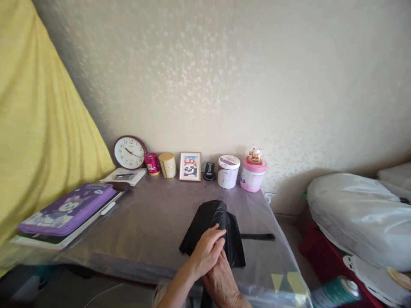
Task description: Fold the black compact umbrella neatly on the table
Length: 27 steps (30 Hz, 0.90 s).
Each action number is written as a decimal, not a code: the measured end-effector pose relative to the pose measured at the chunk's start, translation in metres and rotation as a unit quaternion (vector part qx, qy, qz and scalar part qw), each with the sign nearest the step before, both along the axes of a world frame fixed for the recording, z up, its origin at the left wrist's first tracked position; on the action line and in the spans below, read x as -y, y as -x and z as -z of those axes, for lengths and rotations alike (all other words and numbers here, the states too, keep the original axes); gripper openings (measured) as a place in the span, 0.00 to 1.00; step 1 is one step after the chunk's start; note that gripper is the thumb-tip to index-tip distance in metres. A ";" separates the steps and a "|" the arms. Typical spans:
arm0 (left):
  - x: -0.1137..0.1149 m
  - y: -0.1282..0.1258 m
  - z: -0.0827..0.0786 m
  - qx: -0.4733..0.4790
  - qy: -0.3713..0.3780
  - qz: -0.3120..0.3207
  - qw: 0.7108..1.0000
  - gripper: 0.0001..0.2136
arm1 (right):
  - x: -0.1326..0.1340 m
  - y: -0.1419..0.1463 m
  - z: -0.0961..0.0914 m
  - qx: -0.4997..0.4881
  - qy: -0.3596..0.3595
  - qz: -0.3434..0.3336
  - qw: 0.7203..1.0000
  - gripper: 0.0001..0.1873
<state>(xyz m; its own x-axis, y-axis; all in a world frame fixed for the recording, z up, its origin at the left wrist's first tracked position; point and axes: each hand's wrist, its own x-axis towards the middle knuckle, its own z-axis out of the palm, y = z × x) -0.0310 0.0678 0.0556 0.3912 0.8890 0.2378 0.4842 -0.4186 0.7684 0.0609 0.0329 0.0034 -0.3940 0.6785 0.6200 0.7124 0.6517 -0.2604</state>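
Observation:
A black piece of thin, slightly shiny sheet material (236, 239), folded and creased like a plastic bag, lies near the table's front edge. My left hand (208, 250) rests over its near middle, with the fingers bent and pointing right. Just below, my right hand (221, 278) is closed at the near edge of the black material, its fingertips partly covered by the left hand. The two hands touch each other. A narrow black strip (258, 236) extends to the right from the material. More black material shows below the hands; what lies between the palms is hidden.
A purple case (67, 209) lies on books at left. Along the wall stand a clock (130, 152), a pink can (152, 164), a yellowish container (167, 165), a framed picture (190, 167), a black device (209, 171) and two tubs (228, 172). White bags (356, 214) fill the right side.

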 end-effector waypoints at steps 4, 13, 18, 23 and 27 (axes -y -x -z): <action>-0.031 -0.019 0.004 -0.116 -0.033 0.048 0.992 0.16 | 0.000 0.000 0.001 -0.001 0.031 -0.009 0.999 0.13; -0.074 -0.018 0.019 -0.183 -0.066 0.025 0.981 0.15 | 0.003 -0.002 -0.012 -0.096 0.130 -0.057 0.985 0.13; -0.093 -0.021 0.022 -0.189 -0.074 -0.044 0.978 0.16 | 0.003 -0.004 -0.012 -0.060 0.153 -0.051 0.985 0.11; -0.088 -0.015 0.007 -0.179 -0.091 -0.139 0.970 0.20 | 0.003 -0.003 -0.015 -0.043 0.147 -0.048 0.987 0.11; -0.043 -0.022 -0.005 -0.173 -0.115 -0.094 0.974 0.21 | 0.001 0.001 0.000 -0.029 0.115 -0.031 0.992 0.11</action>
<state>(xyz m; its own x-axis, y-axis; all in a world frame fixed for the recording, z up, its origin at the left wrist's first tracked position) -0.0089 0.1108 0.0610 0.3195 0.8912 0.3219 0.7823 -0.4398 0.4412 0.0595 0.0317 0.0035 -0.4078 0.7802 0.4744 0.6527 0.6124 -0.4461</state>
